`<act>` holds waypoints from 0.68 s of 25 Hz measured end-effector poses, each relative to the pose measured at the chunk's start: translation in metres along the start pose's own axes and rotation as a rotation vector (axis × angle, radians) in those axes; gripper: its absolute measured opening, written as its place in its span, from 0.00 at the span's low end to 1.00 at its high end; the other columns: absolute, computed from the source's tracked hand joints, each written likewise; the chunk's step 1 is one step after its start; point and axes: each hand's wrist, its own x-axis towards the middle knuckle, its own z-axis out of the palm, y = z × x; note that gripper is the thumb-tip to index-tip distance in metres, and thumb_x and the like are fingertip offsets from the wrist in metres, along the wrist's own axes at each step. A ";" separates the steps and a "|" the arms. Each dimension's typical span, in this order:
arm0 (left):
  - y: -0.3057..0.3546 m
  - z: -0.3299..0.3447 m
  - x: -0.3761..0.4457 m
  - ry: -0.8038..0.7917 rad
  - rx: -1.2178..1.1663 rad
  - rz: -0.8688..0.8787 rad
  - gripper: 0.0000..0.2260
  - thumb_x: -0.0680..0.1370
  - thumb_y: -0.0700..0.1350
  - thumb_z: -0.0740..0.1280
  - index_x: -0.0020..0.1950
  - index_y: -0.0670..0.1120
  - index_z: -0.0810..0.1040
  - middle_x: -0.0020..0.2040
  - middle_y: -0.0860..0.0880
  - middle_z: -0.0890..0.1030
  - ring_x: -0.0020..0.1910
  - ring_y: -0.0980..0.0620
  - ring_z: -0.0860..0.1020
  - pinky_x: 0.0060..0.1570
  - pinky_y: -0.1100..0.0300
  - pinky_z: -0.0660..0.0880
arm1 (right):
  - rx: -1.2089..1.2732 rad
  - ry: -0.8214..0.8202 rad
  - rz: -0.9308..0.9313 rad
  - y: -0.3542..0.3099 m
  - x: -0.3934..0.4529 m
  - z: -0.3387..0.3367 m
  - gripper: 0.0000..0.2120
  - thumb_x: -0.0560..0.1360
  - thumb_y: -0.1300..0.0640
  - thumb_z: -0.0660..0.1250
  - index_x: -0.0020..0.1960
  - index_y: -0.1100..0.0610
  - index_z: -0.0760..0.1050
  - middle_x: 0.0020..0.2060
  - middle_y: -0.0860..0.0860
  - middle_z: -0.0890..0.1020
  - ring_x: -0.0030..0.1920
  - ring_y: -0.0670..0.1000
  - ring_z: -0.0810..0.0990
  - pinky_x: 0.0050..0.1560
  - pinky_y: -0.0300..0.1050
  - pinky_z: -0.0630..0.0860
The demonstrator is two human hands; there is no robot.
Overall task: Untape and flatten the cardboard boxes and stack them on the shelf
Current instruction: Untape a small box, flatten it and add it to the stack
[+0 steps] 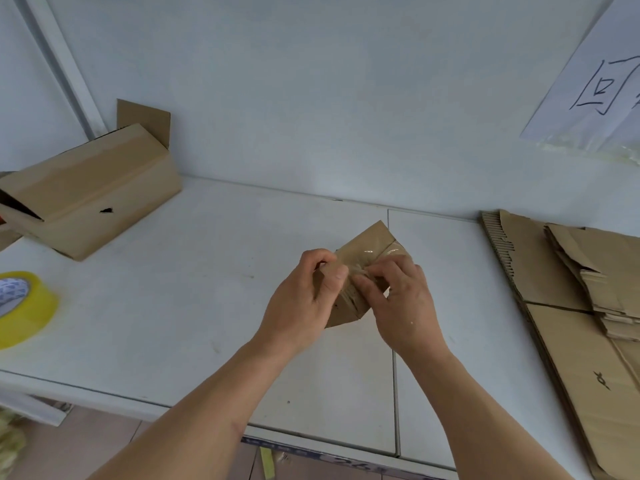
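Head view — small taped box (pixel 367 252) on white shelf (pixel 173 306), gripped by left hand (pixel 304 299). Right hand (pixel 401 303) pinches its tape. Flattened cardboard stack (pixel 561 289) at right — tape roll (pixel 24 306) at left

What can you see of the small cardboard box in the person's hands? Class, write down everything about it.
The small cardboard box is plain brown corrugated card, still closed, with glossy clear tape running along its top seam and catching the light. It is held tilted, one corner pointing away from the person, above the white table. The left hand grips its near left side, fingers curled round the edge. The right hand pinches at the tape near the box's front, where the tape looks crumpled. Its underside is hidden.
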 end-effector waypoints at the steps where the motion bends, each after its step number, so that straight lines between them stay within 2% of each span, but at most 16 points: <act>1: -0.002 0.003 -0.001 -0.039 0.034 0.002 0.22 0.74 0.71 0.54 0.61 0.60 0.64 0.54 0.62 0.75 0.50 0.60 0.75 0.47 0.62 0.72 | 0.010 0.021 -0.003 0.002 0.002 0.000 0.09 0.77 0.47 0.67 0.46 0.51 0.80 0.46 0.42 0.76 0.50 0.48 0.70 0.53 0.48 0.73; 2: -0.005 0.007 -0.001 -0.064 0.073 0.005 0.26 0.72 0.72 0.55 0.65 0.60 0.61 0.58 0.61 0.72 0.55 0.59 0.74 0.52 0.60 0.73 | 0.024 0.039 -0.003 0.003 0.004 0.000 0.08 0.78 0.48 0.67 0.44 0.50 0.80 0.47 0.42 0.77 0.52 0.48 0.70 0.56 0.52 0.73; 3: -0.007 0.010 -0.001 -0.077 0.103 -0.002 0.29 0.71 0.72 0.56 0.67 0.59 0.59 0.61 0.60 0.71 0.58 0.57 0.72 0.56 0.57 0.73 | 0.054 0.037 0.011 0.004 0.007 0.000 0.08 0.79 0.48 0.65 0.43 0.48 0.79 0.52 0.42 0.78 0.58 0.49 0.69 0.62 0.54 0.70; 5: -0.011 0.013 0.001 -0.086 0.120 -0.045 0.32 0.71 0.72 0.55 0.69 0.57 0.58 0.64 0.57 0.70 0.60 0.54 0.72 0.59 0.51 0.73 | 0.135 -0.026 0.052 0.004 0.013 -0.003 0.08 0.80 0.49 0.63 0.44 0.44 0.77 0.67 0.46 0.73 0.73 0.51 0.61 0.72 0.55 0.60; 6: -0.011 0.013 0.002 -0.088 0.123 -0.061 0.32 0.72 0.71 0.55 0.69 0.56 0.58 0.64 0.55 0.71 0.60 0.53 0.72 0.59 0.49 0.73 | 0.158 -0.062 0.061 0.005 0.015 -0.005 0.08 0.81 0.49 0.63 0.44 0.45 0.77 0.70 0.48 0.71 0.75 0.51 0.59 0.73 0.56 0.59; 9: -0.011 0.009 0.003 -0.104 0.155 -0.072 0.29 0.74 0.66 0.55 0.70 0.53 0.58 0.63 0.54 0.71 0.59 0.51 0.72 0.57 0.52 0.72 | 0.080 -0.060 0.051 0.012 0.017 -0.007 0.13 0.80 0.45 0.60 0.45 0.50 0.78 0.67 0.49 0.73 0.69 0.54 0.67 0.67 0.58 0.66; 11: -0.010 0.004 0.004 -0.135 0.158 -0.095 0.28 0.74 0.64 0.54 0.70 0.54 0.56 0.62 0.55 0.72 0.57 0.51 0.73 0.53 0.54 0.70 | 0.075 -0.044 0.077 0.010 0.017 -0.011 0.14 0.80 0.44 0.61 0.44 0.50 0.79 0.62 0.46 0.73 0.64 0.53 0.67 0.62 0.53 0.69; 14: -0.010 -0.011 0.003 -0.171 0.092 -0.166 0.26 0.72 0.64 0.53 0.68 0.59 0.54 0.55 0.55 0.75 0.52 0.52 0.75 0.48 0.56 0.70 | 0.047 -0.068 0.077 0.001 0.014 -0.018 0.13 0.80 0.46 0.61 0.47 0.51 0.80 0.54 0.43 0.71 0.60 0.51 0.66 0.55 0.40 0.64; 17: -0.008 -0.031 0.000 -0.205 0.002 -0.207 0.29 0.66 0.66 0.52 0.66 0.60 0.56 0.47 0.50 0.78 0.47 0.49 0.77 0.46 0.53 0.72 | -0.018 -0.056 0.036 -0.013 0.003 -0.021 0.13 0.80 0.45 0.60 0.51 0.48 0.81 0.50 0.42 0.72 0.55 0.50 0.65 0.52 0.37 0.63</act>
